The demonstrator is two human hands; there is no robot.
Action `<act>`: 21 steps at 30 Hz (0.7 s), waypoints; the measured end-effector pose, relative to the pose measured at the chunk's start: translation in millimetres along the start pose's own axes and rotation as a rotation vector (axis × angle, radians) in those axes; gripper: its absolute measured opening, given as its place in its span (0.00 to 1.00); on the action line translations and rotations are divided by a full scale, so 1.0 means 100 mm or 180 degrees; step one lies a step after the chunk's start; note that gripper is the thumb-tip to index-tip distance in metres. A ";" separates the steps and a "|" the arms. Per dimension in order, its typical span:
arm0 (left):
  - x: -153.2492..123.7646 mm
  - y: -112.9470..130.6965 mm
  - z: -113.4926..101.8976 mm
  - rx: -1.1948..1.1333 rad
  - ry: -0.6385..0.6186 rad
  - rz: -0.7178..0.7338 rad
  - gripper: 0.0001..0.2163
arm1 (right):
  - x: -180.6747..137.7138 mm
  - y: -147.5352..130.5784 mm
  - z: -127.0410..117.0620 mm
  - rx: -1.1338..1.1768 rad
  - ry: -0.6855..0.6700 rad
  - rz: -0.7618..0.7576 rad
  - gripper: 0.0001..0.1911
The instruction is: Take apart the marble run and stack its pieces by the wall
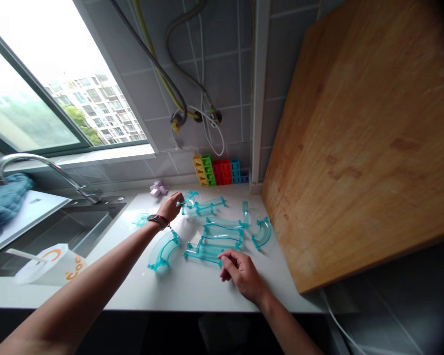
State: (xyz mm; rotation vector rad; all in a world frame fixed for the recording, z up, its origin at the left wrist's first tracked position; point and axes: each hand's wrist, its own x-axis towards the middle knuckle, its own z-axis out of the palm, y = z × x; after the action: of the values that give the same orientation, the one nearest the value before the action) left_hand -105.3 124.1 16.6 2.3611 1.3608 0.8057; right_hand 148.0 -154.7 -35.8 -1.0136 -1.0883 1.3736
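My left hand (172, 207), with a watch on the wrist, reaches to the back of the white counter and pinches a translucent teal track piece (190, 197). Just right of it lies another straight teal piece (210, 205). My right hand (240, 272) is near the front, its curled fingertips at the end of a straight teal track (203, 257); whether they grip it I cannot tell. Several wavy teal tracks (224, 231) lie side by side behind that hand. A curved teal track (165, 250) rests to the left, another curved piece (263, 232) to the right.
Coloured blocks (222, 171) stand in a row against the tiled wall, with purple pieces (158, 189) to their left. A large wooden board (366, 148) leans on the right. At left are a sink (85, 236), a faucet (48, 165) and a drink cup with straw (54, 266).
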 end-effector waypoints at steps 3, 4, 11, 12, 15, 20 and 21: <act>0.01 -0.02 0.01 -0.0498 0.0239 -0.0375 0.10 | 0.00 0.02 0.00 -0.0015 -0.0001 -0.0007 0.17; 0.00 -0.03 0.01 -0.0694 0.0285 -0.0511 0.12 | 0.00 0.02 0.00 -0.0022 -0.0004 -0.0010 0.17; -0.02 0.02 0.11 -0.2079 0.0584 -0.1320 0.19 | 0.00 0.03 0.00 -0.0018 -0.0026 -0.0016 0.18; -0.02 0.03 0.13 -0.2246 0.0645 -0.1423 0.20 | 0.00 0.03 0.00 -0.0017 -0.0027 -0.0011 0.18; -0.03 0.06 0.18 -0.2711 0.0808 -0.1718 0.19 | 0.00 0.02 0.00 -0.0015 -0.0024 -0.0004 0.18; -0.02 0.11 0.24 -0.3317 0.1028 -0.2203 0.12 | 0.00 0.03 0.00 -0.0011 -0.0017 -0.0001 0.19; -0.01 0.12 0.25 -0.3405 0.1074 -0.2284 0.14 | 0.00 0.03 0.00 -0.0006 -0.0017 0.0001 0.19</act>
State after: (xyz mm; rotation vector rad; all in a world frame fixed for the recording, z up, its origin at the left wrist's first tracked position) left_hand -82.5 117.5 3.0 0.8793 1.2577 1.2676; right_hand 147.0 -154.5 -38.6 -1.0119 -1.0936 1.3765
